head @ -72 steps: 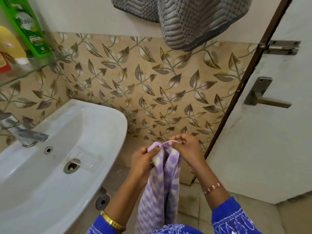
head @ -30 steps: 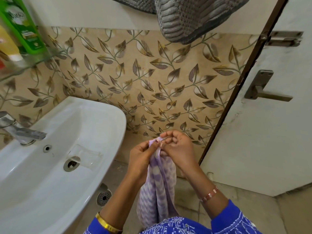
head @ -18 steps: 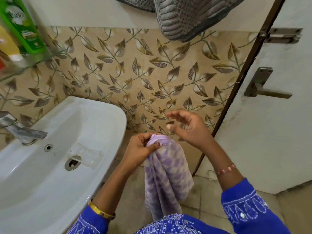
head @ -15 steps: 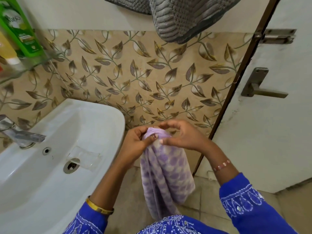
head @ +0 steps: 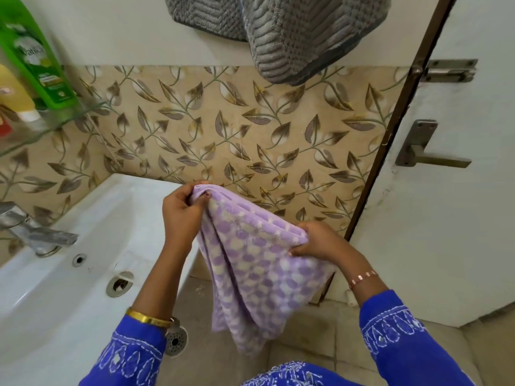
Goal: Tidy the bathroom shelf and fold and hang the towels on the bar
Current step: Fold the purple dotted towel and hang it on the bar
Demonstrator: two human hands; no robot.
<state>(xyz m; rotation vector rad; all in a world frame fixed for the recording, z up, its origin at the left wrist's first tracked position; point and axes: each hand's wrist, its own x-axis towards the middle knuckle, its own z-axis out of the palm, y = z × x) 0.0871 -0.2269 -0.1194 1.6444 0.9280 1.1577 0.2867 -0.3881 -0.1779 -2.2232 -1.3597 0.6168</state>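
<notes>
A lilac and white patterned towel [head: 256,268] hangs folded between my hands, in front of the tiled wall. My left hand [head: 181,213] pinches its upper left corner. My right hand [head: 315,240] grips the folded top edge further right and lower, so that edge slants down to the right. A grey ribbed towel [head: 301,37] hangs from above at the top of the view; its bar is out of frame. At the upper left a glass shelf [head: 69,121] carries a green bottle [head: 36,59] and a yellow bottle [head: 14,98].
A white washbasin [head: 55,288] with a steel tap [head: 36,235] fills the lower left. A white door with a lever handle [head: 429,151] and a bolt [head: 448,71] stands at the right. A round floor drain [head: 175,341] lies below the basin.
My hands were together at the towel's top. My right hand has slid right and down along the folded edge, spreading the towel wider, while my left hand kept its corner.
</notes>
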